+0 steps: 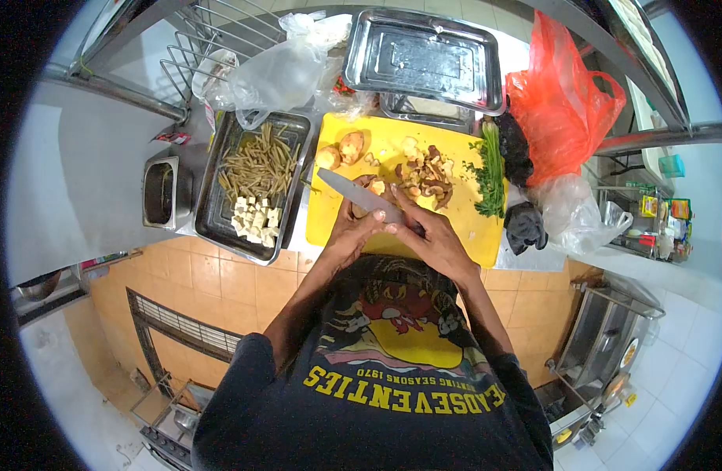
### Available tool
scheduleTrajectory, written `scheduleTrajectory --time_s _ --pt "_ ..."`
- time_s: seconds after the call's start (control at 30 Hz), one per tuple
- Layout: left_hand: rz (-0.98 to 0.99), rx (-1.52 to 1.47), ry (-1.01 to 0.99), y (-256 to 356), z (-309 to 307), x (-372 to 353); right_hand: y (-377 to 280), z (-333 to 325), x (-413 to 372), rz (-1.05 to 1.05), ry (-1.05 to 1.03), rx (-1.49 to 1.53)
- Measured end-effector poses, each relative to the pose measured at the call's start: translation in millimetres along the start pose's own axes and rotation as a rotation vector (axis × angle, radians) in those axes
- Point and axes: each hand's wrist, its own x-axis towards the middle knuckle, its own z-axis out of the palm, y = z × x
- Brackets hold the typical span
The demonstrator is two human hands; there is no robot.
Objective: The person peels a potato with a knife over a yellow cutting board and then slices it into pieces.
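My left hand (351, 234) is closed around a partly peeled potato (370, 184) above the yellow cutting board (463, 235). In my right hand (433, 234) is a knife (347, 188), its broad blade pointing up and left across the potato. The knife's handle is mostly hidden by my fingers. Brown peelings (430, 174) lie heaped just beyond my right hand. Near the board's upper left corner sit an unpeeled potato (352, 147) and a pale, cut-looking one (327, 158). A bunch of leafy greens (491, 169) lies along the right side of the board.
Left of the board, a metal tray (203, 212) holds cut green beans (259, 165) and white cubes (257, 220). An empty metal tray (424, 59) is behind. Plastic bags (561, 102) crowd the right; a small metal container (162, 192) stands far left.
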Motion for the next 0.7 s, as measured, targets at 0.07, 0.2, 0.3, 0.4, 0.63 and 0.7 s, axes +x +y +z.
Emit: scheduleTrajectory --time_s 0.07,0.2,0.3,0.4,0.63,0.7 --pt "0.002 0.004 0.015 0.6 2.4 -1.5 6.4 4.2 -0.4 -0.038 0.027 0.006" --pt "0.003 0.022 0.069 5.7 4.3 -0.4 2.9 8.2 1.1 -0.072 0.056 0.114" --pt "0.013 0.044 0.064 5.7 1.7 -0.2 2.3 7.7 1.7 -0.051 0.05 0.119" --pt "0.006 0.036 0.095 4.8 1.1 1.2 3.9 6.9 2.4 -0.066 0.053 0.108" --pt "0.054 0.119 0.026 12.9 1.2 0.6 1.3 -1.5 1.6 -0.014 -0.005 0.189" --pt "0.077 0.304 -0.03 19.7 2.8 3.2 1.6 -0.8 1.8 -0.046 0.012 0.147"
